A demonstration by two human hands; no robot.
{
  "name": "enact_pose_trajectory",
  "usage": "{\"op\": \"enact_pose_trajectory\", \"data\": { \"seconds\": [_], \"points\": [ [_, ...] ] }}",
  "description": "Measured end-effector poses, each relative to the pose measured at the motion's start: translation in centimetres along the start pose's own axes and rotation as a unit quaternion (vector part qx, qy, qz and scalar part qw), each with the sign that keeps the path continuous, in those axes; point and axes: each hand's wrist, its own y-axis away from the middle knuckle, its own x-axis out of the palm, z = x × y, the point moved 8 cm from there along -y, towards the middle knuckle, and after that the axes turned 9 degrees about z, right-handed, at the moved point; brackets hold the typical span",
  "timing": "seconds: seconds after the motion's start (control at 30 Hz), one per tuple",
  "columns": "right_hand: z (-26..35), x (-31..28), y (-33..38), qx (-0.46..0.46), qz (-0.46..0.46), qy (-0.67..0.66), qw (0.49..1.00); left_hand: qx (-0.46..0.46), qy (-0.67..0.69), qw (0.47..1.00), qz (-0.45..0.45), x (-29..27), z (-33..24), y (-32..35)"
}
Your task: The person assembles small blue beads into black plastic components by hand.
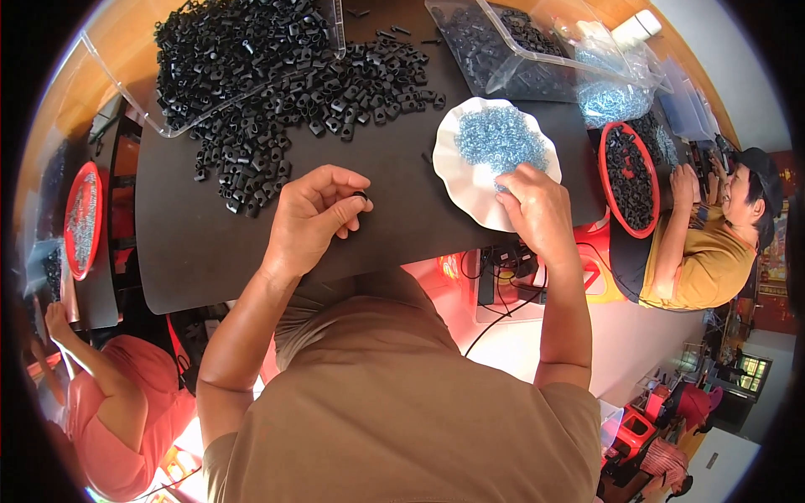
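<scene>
My left hand (312,220) is just above the table, its thumb and forefinger pinching a small black plastic clip (360,195). To the right, my right hand (538,208) reaches over a white scalloped plate (463,191). Its fingertips are pressed together at the near edge of a pile of tiny shiny bluish pieces (496,138). What those fingers hold is too small to make out. A large heap of black plastic clips (251,67) spills from a clear tub lying at the far left and spreads toward my left hand.
At the far right are a clear tub (503,71) of dark parts and a bag of bluish pieces (612,96). A red-rimmed basket (629,180) of black parts stands beside a person in a yellow shirt (700,264). Another person in pink (126,402) sits at the left.
</scene>
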Motion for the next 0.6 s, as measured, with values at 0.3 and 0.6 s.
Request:
{"op": "enact_pose_trajectory", "data": {
  "seconds": [0.3, 0.6],
  "points": [
    [-1.3, -2.0, -0.3, -0.007, -0.091, -0.214, 0.973, 0.036, 0.073, 0.997, 0.005, -0.8, 0.5, 0.4],
    [-0.6, -0.3, 0.4, 0.048, 0.018, -0.049, 0.997, -0.008, 0.122, 0.993, 0.008, -0.2, 1.2, 0.5]
  ]
}}
